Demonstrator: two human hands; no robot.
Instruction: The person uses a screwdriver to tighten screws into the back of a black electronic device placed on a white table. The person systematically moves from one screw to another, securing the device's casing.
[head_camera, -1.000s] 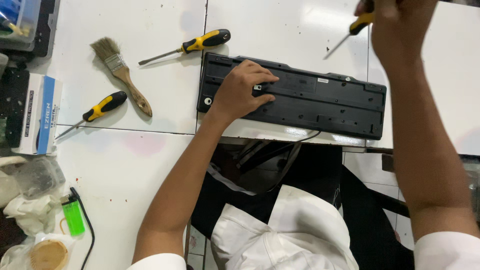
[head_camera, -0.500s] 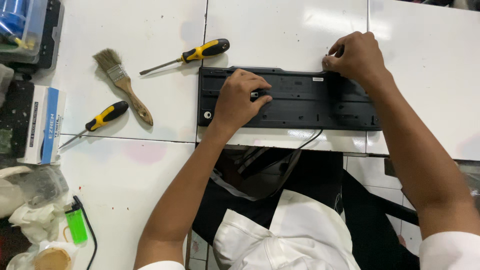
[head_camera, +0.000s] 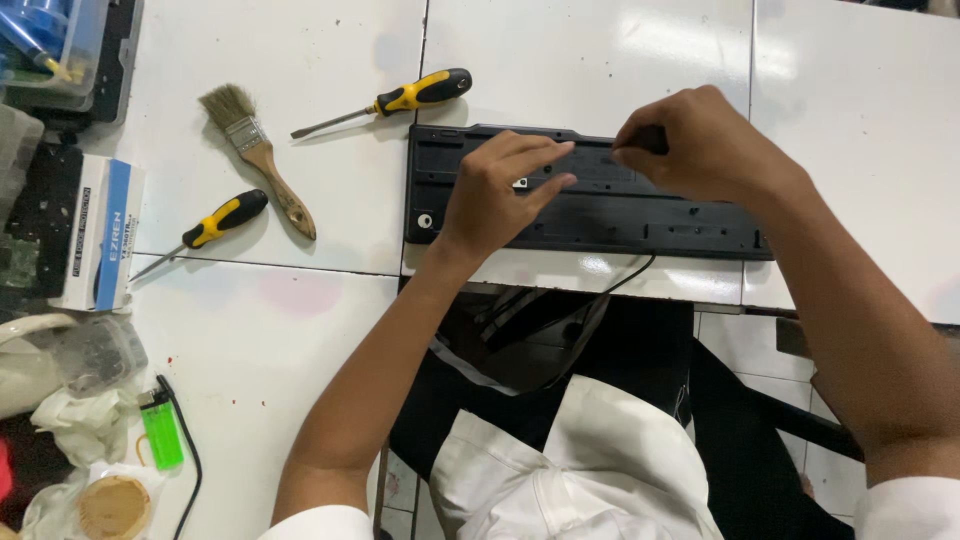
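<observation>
Two hands are at work on our black keyboard (head_camera: 600, 215), which lies face down at the white tabletop's (head_camera: 300, 330) near edge. Our left hand (head_camera: 497, 190) rests flat on it, fingers spread forward. Our right hand (head_camera: 700, 145) curls over its upper edge, fingertips pinching a small dark object we cannot identify.

On the white tabletop (head_camera: 300, 330) lie a wooden-handled paintbrush (head_camera: 258, 160), two yellow-and-black screwdrivers (head_camera: 385, 102) (head_camera: 205, 228), a blue-and-white cardboard box (head_camera: 100, 232), a green plastic lighter (head_camera: 161, 430) and crumpled white cloth (head_camera: 85, 420).
</observation>
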